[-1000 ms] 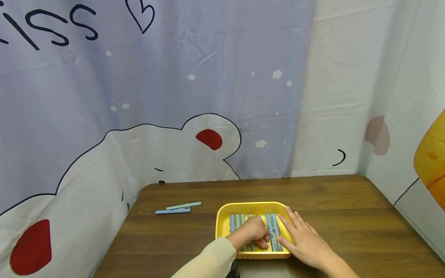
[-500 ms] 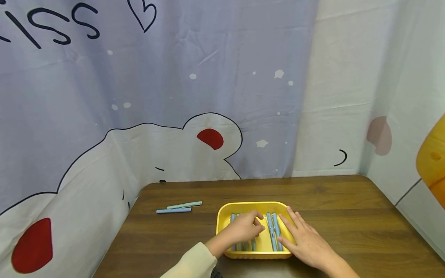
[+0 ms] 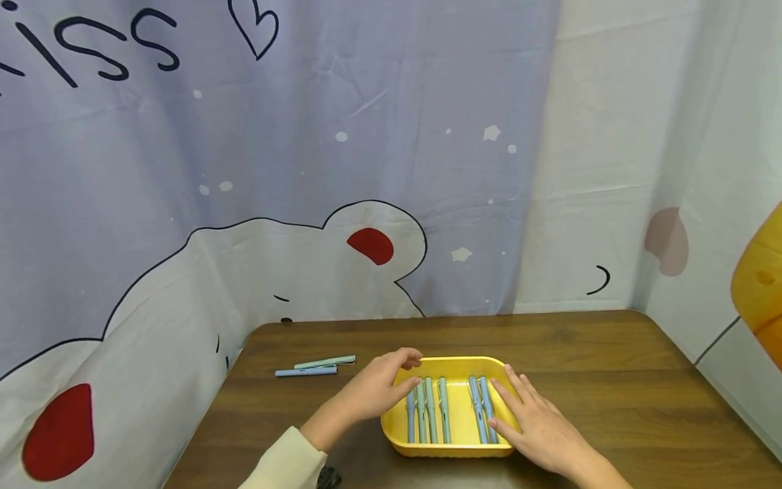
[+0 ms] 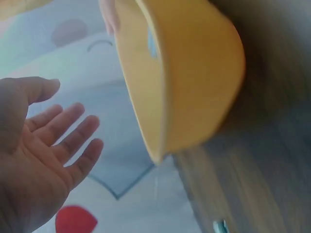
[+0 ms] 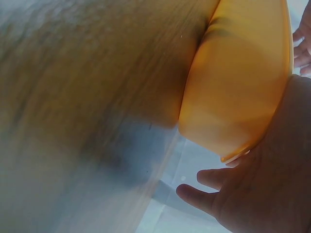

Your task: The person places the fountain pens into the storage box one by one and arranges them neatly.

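A yellow tray (image 3: 449, 449) stands on the table with several pens in it, lying roughly parallel. At its left side are a blue pen (image 3: 411, 418) and several green pens (image 3: 431, 411); toward the right lie two blue pens (image 3: 478, 411). My left hand (image 3: 377, 386) hovers over the tray's left rim, fingers spread and holding nothing, as its palm (image 4: 46, 155) shows in the left wrist view. My right hand (image 3: 544, 424) rests with straight fingers over the tray's right rim. In the right wrist view its fingers (image 5: 197, 198) extend beside the tray wall (image 5: 233, 82).
Left of the tray on the wooden table (image 3: 599, 380), a green pen (image 3: 324, 362) and a blue pen (image 3: 305, 371) lie close together. A printed curtain (image 3: 293, 136) hangs along the table's back and sides.
My left hand has risen from inside the tray and moved left to its rim, uncovering the green pens. My right hand stays at the right rim.
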A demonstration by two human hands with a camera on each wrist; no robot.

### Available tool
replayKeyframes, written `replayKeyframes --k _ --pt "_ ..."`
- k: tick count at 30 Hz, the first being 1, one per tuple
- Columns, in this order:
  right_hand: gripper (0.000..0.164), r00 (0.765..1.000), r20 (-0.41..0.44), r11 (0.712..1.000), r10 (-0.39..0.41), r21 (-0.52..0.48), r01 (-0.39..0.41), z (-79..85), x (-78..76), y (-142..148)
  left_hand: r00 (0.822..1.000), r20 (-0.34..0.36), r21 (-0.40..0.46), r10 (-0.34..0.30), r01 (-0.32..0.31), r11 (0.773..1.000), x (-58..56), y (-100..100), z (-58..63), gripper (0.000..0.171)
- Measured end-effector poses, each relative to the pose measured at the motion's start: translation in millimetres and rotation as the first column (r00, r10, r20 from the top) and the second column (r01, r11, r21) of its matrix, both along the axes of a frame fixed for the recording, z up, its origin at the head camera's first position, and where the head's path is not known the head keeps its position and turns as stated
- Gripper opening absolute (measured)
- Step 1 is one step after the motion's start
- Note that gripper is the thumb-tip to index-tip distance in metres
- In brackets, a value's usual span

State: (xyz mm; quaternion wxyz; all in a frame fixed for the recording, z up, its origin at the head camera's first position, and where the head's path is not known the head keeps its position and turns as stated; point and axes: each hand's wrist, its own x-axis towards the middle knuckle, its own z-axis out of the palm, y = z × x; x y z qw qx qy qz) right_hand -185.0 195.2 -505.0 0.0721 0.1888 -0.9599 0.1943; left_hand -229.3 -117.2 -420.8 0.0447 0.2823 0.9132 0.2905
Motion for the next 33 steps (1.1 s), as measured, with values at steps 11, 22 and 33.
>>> replayKeyframes --k 11,22,33 --pt "0.068 1.0 -0.004 1.0 0.006 -0.006 -0.006 -0.4 0.1 0 0.99 -0.128 -0.091 0.065 -0.077 0.993 -9.2 -58 -3.1 0.057" --pt "0.068 1.0 -0.007 1.0 0.0 -0.006 0.0 -0.3 0.5 0 0.963 -0.196 -0.157 0.182 -0.215 0.964 -26.8 -108 -27.9 0.058" --pt "0.068 1.0 -0.002 1.0 -0.007 -0.001 0.007 -0.5 0.2 0 0.953 -0.156 -0.192 0.26 -0.288 0.938 -35.5 -143 -52.8 0.061"
